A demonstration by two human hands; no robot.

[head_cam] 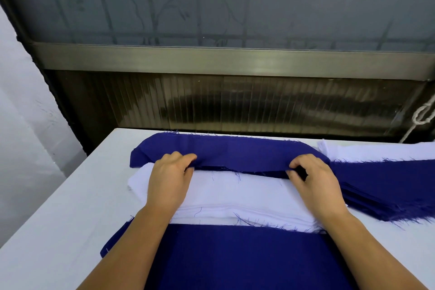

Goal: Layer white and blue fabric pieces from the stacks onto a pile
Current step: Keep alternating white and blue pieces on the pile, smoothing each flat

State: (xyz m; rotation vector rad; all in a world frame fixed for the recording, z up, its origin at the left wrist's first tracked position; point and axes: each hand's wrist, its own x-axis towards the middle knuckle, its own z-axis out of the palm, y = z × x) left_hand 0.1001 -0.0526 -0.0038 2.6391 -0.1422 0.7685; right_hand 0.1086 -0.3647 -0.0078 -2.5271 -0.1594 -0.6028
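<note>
Midway: left hand [168, 180] and right hand [314, 180] pinching blue piece [235, 153] over pile [235, 195]; blue stack [386, 186], white stack [376, 152] remaining.

The strip of cloth [233, 155] is deep blue. The pile [235, 198] beneath is white; the table [58, 219] is white too

From my seat, the near blue fabric [247, 259] runs off the bottom edge, so I cannot see its near end. My forearms cover parts of it and of the white pile [235, 195] beyond it. The far blue piece [230, 153] hides the pile's far edge. Right of the pile, the blue stack [388, 186] and white stack [376, 150] are cut by the right edge. My fingertips are tucked under cloth.
</note>
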